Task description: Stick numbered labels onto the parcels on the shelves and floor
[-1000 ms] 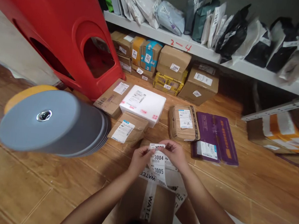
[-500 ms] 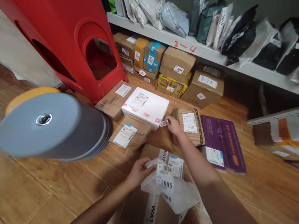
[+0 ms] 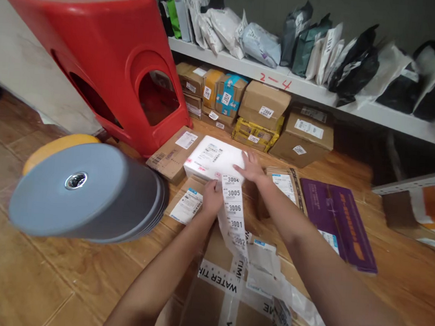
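My left hand point(image 3: 213, 198) is closed on the top of a strip of white number labels point(image 3: 232, 208), at the near edge of a white box point(image 3: 212, 157). The strip hangs toward me, with 3004, 3005 and 3006 readable. My right hand point(image 3: 253, 168) lies on the right end of the white box, its fingers apart. Whether a label is under those fingers is hidden. Below the strip sits a large brown carton point(image 3: 210, 303) with "WATER" tape. A brown parcel point(image 3: 186, 201) lies left of my left hand.
A red stool point(image 3: 114, 39) and grey round stools point(image 3: 87, 193) stand at left. Numbered cartons point(image 3: 265, 99) line up under a shelf point(image 3: 240, 67) of bagged parcels. A taped brown box point(image 3: 285, 186) and a purple package point(image 3: 337, 222) lie to the right.
My left hand has moved forward with the strip to the white box. The right hand, which pinched a single label before, now rests with fingers spread on the box. The view has shifted slightly.
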Demonstrator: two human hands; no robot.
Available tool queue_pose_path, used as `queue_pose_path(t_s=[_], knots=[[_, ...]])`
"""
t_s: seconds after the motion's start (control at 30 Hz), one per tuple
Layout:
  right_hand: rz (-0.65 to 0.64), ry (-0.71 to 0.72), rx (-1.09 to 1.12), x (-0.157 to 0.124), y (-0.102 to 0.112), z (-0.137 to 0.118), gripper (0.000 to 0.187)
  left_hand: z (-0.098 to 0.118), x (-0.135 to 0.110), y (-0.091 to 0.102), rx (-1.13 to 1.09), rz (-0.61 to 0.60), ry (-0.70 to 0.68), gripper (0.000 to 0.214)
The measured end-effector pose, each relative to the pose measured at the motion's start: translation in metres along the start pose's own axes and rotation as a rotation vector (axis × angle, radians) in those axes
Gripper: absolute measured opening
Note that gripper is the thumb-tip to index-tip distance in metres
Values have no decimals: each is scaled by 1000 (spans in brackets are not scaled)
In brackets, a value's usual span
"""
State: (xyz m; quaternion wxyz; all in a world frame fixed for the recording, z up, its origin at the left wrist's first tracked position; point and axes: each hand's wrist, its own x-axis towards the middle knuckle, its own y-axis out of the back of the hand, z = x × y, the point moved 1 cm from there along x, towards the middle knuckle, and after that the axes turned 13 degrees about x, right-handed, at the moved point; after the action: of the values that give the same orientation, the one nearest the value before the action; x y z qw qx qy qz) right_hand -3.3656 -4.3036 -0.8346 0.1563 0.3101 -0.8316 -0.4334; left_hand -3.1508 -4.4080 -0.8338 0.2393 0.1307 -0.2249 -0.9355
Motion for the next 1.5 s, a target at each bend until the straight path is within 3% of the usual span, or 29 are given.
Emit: queue_pose_path(t_s=[0.07, 0.13, 0.27, 0.33, 0.43, 0.5, 0.53, 0.63, 0.7, 0.77, 0.83, 0.9, 0.93, 0.97, 1.03, 1.1, 1.17, 1.23, 1.37, 1.43, 1.5], knots=[[8, -31, -48, -2, 1, -2, 96, 1, 8, -9, 9, 78, -5, 20], [134, -88, -84, -22, -2, -3, 98, 0, 14, -15, -2, 110, -32, 20], [423, -262, -110, -81, -18, -3, 71, 1, 37, -18, -28, 87, -114, 10], [443, -333, -126, -100, -24, -6, 56, 5, 53, -17, -37, 76, -149, 9], [400, -474, -135, -109, -18, -20, 60, 10, 65, -12, -59, 73, -199, 10], [399, -486, -53, -111, -4, -36, 61, 14, 54, -8, -80, 90, -240, 13], [380, -420, 52, -114, 4, -47, 58, 15, 42, -6, -90, 99, -262, 15], [144, -107, 583, -133, 19, -82, 50, 14, -9, 0, -152, 156, -322, 23], [4, -35, 891, -152, 19, -103, 56, 12, -43, 4, -207, 257, -316, 25], [-2, -67, 1044, -170, 14, -115, 58, 11, -66, 9, -174, 291, -328, 22], [62, -144, 1121, -182, 5, -119, 44, 12, -71, 18, -45, 159, -459, 19], [169, -261, 1221, -190, -2, -115, 32, 11, -60, 32, 127, -22, -612, 24], [240, -319, 1282, -192, -5, -112, 32, 8, -50, 42, 224, -45, -615, 27], [305, -368, 1352, -194, -6, -108, 32, 3, -38, 54, 325, -17, -550, 32], [395, -421, 1465, -198, -6, -102, 34, -13, -17, 77, 538, 170, -219, 47], [419, -429, 1480, -201, -4, -99, 34, -31, -4, 92, 685, 199, 33, 59], [408, -431, 1408, -204, -2, -101, 35, -46, -2, 96, 758, 144, 65, 58], [333, -439, 1344, -207, -2, -107, 37, -51, -10, 91, 772, 107, -6, 54], [57, -382, 1398, -210, -7, -123, 48, -31, -37, 79, 626, 186, -82, 51], [35, -355, 1400, -209, -13, -128, 47, -11, -50, 75, 379, 214, -179, 47], [83, -358, 1358, -208, -19, -131, 41, 9, -60, 70, -1, 72, -237, 42]])
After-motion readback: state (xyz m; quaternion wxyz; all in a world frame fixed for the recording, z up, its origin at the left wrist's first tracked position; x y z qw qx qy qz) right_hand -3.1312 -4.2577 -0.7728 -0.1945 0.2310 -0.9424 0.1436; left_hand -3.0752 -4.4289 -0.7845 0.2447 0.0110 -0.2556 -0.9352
